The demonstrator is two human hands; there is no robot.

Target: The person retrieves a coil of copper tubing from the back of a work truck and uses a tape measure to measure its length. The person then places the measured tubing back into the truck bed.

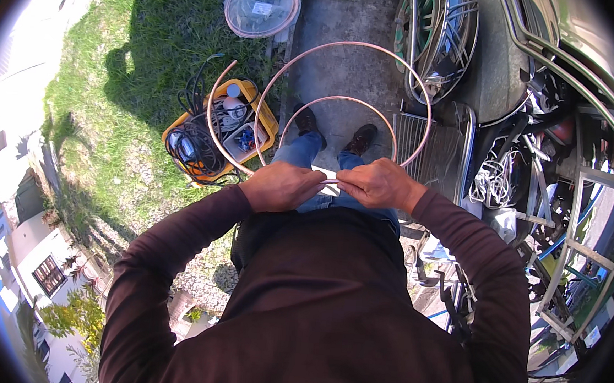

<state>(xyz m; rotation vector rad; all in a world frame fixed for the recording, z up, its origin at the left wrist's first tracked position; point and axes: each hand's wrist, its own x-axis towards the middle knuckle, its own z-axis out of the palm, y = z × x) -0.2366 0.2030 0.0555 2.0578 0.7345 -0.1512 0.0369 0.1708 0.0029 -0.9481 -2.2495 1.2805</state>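
A length of copper tubing [360, 44] runs in wide loops in front of my body, with one free end rising at the left. My left hand [284, 187] is closed around the tubing near my waist. Close by on the right, my right hand [380, 184] also grips it, thumb and fingers pressed together. A short pale stretch of tube shows in the narrow gap between the two hands. The loops stand out over my legs and shoes; the parts inside my fists are hidden.
On the grass at left sits a yellow crate [272, 126] full of black cables [200, 141] and small items. Beyond it lies a plastic-wrapped coil [261, 7]. At right are a metal rack [427, 146], a white cord bundle [494, 177], a ladder [591, 254] and a vehicle [498, 55].
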